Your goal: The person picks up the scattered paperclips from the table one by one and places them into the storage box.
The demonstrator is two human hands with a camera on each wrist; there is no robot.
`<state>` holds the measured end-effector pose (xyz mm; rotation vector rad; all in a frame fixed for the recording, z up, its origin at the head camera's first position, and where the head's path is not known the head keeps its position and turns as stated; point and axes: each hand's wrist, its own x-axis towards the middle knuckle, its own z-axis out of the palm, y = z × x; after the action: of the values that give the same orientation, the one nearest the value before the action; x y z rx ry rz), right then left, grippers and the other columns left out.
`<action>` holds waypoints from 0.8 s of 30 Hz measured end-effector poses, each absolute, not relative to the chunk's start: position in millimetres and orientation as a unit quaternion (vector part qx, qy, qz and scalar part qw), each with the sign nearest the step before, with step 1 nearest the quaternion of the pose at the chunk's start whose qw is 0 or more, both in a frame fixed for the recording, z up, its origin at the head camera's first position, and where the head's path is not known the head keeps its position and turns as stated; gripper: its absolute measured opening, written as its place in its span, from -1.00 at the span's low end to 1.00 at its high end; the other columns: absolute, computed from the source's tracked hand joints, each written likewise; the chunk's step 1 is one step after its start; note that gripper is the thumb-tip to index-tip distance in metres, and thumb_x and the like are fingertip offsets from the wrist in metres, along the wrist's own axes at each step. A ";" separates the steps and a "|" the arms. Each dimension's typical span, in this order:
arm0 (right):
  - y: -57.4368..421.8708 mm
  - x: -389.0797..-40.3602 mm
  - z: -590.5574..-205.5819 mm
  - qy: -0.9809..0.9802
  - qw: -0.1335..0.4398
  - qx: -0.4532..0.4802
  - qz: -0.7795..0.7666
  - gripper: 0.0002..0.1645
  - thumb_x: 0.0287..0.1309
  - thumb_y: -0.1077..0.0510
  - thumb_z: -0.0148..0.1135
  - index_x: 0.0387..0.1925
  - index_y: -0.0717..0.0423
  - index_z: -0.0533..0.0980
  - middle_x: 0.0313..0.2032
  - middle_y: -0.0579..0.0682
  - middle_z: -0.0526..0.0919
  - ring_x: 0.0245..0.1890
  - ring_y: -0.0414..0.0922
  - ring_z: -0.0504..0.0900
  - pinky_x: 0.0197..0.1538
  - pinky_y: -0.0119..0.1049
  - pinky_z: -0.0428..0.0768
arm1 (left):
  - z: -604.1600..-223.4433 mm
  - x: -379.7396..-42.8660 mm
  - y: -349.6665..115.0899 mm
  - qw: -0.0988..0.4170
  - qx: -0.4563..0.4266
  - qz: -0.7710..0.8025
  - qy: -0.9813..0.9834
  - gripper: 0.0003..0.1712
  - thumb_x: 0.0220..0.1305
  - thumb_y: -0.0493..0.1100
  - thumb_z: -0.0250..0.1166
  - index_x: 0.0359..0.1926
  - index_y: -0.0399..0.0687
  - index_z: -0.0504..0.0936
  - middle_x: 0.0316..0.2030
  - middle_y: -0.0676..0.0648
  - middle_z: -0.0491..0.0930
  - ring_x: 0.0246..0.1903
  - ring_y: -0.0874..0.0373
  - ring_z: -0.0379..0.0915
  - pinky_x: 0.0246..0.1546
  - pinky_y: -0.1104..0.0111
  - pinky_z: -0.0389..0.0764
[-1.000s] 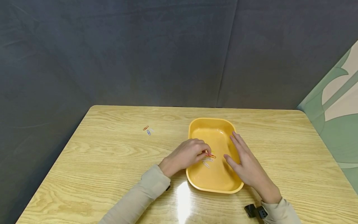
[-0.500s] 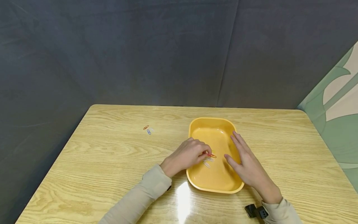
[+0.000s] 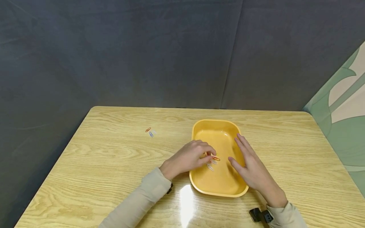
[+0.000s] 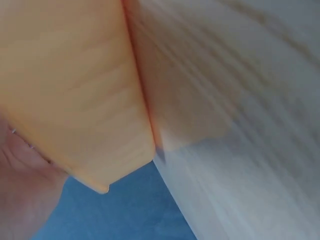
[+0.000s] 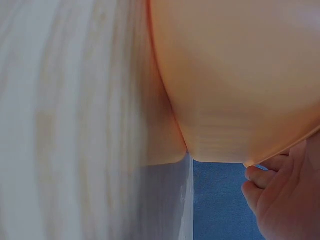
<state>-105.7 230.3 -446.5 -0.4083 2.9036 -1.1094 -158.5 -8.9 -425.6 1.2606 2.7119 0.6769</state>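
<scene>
Inside the yellow plastic bin [image 3: 219, 183] lies a small cluster of paper clips. Among them are white paper clips [image 3: 210, 167] and a red paper clip [image 3: 217, 159]. My left hand [image 3: 189, 158] reaches over the bin's left rim, its bent index finger and thumb parted right at the cluster. Part of the cluster is hidden by those fingers. My right hand [image 3: 253, 169] lies along the right rim, fingers straight and thumb spread inward over the bin. Both wrist views show mostly the bin's outer wall [image 4: 75, 90], with the fingertips hidden behind the left side of the rim.
Left of the bin, on the wooden table [image 3: 114, 164], lie an orange-red paper clip [image 3: 148, 129], a blue paper clip [image 3: 151, 134] and a whitish one. A dark curtain [image 3: 171, 53] stands behind the table's far edge. A black wrist device [image 3: 260, 215] is at the right sleeve.
My left thumb and index finger have moved apart at the clips, where they were close together before. The right hand and the bin stay in place.
</scene>
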 end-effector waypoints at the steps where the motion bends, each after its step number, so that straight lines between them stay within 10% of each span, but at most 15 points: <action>1: 230.3 -105.8 -446.5 0.926 0.003 -0.131 -0.355 -0.10 0.38 -0.02 0.16 0.52 0.26 0.01 0.56 0.19 -0.09 0.53 0.27 -0.04 0.39 0.34 0.12 | -424.0 -158.7 -10.3 0.034 0.410 0.229 0.882 -0.82 0.37 -0.13 0.28 -0.07 0.06 0.73 -0.18 0.12 0.71 -0.24 0.26 0.52 -0.02 0.37 0.52; 24: 231.2 -105.0 -445.6 0.924 0.001 -0.137 -0.357 -0.10 0.39 -0.01 0.15 0.52 0.28 -0.01 0.57 0.19 -0.10 0.54 0.27 -0.06 0.41 0.33 0.09 | -412.9 -183.2 -70.3 -0.020 0.333 0.259 0.907 -0.82 0.35 -0.22 0.27 -0.06 -0.07 0.70 -0.19 0.02 0.71 -0.15 0.17 0.58 -0.04 0.29 0.59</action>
<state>-105.0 231.2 -445.6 -0.4302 2.9015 -1.1207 -183.2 -70.3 -412.9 1.0584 2.8859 0.8234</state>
